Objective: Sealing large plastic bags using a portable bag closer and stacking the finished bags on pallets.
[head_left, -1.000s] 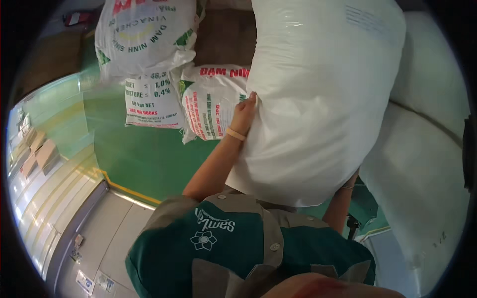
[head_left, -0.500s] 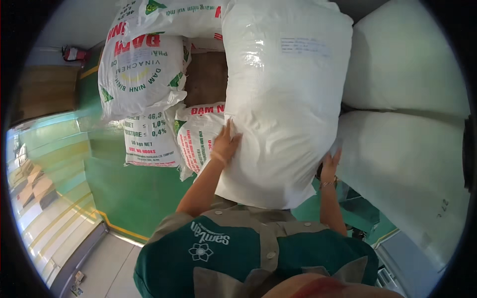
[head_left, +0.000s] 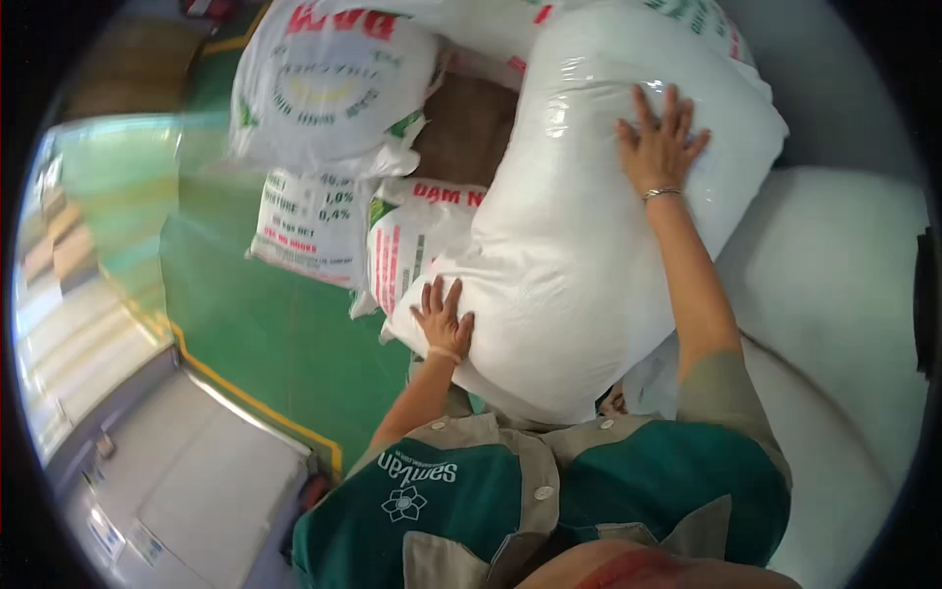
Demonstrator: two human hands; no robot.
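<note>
A large, plump white sack lies right in front of me, its near end close against my body. My left hand rests on its near left corner, fingers spread. Farther up, my right hand presses flat on the upper right part of the sack, fingers fanned out; a bracelet circles that wrist. Neither hand grips the sack. Under and beside its left edge sits a printed white sack with red lettering and green corners.
More printed white sacks are piled at the far left, around a brown surface. Big pale sacks stand at the right. Green floor with a yellow line shows at the left, beside a whitish panel at the lower left.
My right hand has left the sack's lower right side and now lies on its upper right. My left hand has slid nearer to me. The large sack has tilted, its top shifting right.
</note>
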